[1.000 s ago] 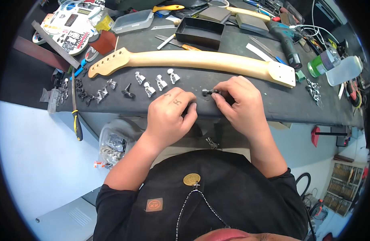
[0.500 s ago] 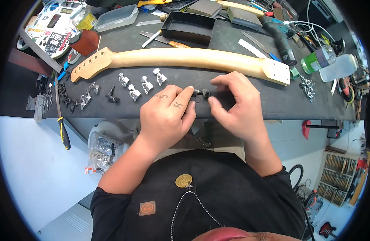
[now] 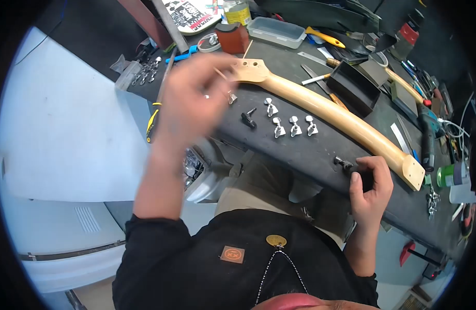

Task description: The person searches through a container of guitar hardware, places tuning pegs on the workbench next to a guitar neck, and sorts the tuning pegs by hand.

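My left hand [image 3: 196, 101], smeared by motion, is over the headstock end of a pale wooden guitar neck [image 3: 336, 111]; its fingers are too blurred to read. Lower right, my right hand [image 3: 373, 188] has thumb and forefinger apart. Just beside those fingertips lies a dark tuning machine [image 3: 343, 163] on the bench mat. Several chrome tuning machines [image 3: 295, 126] lie below the neck, and a black tuning machine [image 3: 249, 119] sits left of them. Another chrome piece [image 3: 231, 97] shows partly beside my left hand.
Behind the neck stand a black open box [image 3: 354, 88] and a clear plastic tub [image 3: 276, 32]. A cordless tool [image 3: 427, 137] and a green-labelled jar [image 3: 450, 175] are at the right. A yellow-black handle [image 3: 153, 124] overhangs the bench's left edge.
The view has swung left. My left hand has let go of the dark tuning machine and moved left towards the headstock. My right hand stays beside that machine.
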The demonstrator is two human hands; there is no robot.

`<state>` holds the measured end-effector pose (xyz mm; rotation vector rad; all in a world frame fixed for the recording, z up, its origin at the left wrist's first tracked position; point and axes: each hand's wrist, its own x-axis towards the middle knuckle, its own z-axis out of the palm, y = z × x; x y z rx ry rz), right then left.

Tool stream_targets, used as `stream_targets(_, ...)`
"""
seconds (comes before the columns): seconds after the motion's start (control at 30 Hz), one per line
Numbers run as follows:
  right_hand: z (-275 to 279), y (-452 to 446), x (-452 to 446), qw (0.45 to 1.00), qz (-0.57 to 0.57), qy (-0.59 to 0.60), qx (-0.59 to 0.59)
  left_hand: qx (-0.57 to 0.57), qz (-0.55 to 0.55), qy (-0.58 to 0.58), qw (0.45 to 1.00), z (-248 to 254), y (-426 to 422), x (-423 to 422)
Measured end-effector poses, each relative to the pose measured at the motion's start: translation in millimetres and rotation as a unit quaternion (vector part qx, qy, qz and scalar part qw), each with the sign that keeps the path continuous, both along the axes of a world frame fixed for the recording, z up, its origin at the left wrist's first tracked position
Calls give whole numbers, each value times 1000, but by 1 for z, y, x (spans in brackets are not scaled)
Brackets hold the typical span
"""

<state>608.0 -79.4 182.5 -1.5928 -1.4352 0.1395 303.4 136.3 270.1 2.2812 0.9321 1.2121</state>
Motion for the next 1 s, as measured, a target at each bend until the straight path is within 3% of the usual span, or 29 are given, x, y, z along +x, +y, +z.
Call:
stream_targets(0.03, 0, -1, 1, 1000, 4, 20, -1, -65, 63, 15, 996, 7, 36, -23)
stream_targets(0.13, 0, 1, 1, 999, 12, 48, 7, -22, 210, 173, 962, 3, 130, -73)
stream_targets(0.23, 2, 1, -1, 999, 5, 47, 4, -9, 186, 350, 918, -8, 168, -72)
stream_targets(0.33, 0, -2, -1, 999, -8, 33, 4, 2, 199, 432, 879, -16, 174, -54)
stream_targets(0.43, 0, -2, -1, 1000, -17, 20, 13, -8, 197, 461, 865, -13, 180, -48)
stream_targets(0.47, 0, -2, -1, 1000, -18, 19, 15, 35, 182, 459, 869, -17, 190, -57)
stream_targets(0.57, 2, -1, 0, 999, -8, 26, 25, 100, 189, 360, 908, 14, 139, -46)
stream_targets(0.63, 0, -3, 3, 999, -15, 34, 25, 111, 114, 217, 963, 24, 87, -24)
stream_targets(0.73, -5, -1, 6, 998, -22, 55, 37, 108, -33, 175, 978, 20, -13, 34)
stream_targets(0.87, -14, -5, 7, 975, -45, 212, 52, 127, -211, 232, 941, -22, -76, 80)
stream_targets(1.0, -14, -11, 11, 978, -38, 204, 38, 135, -237, 279, 921, -47, -100, 107)
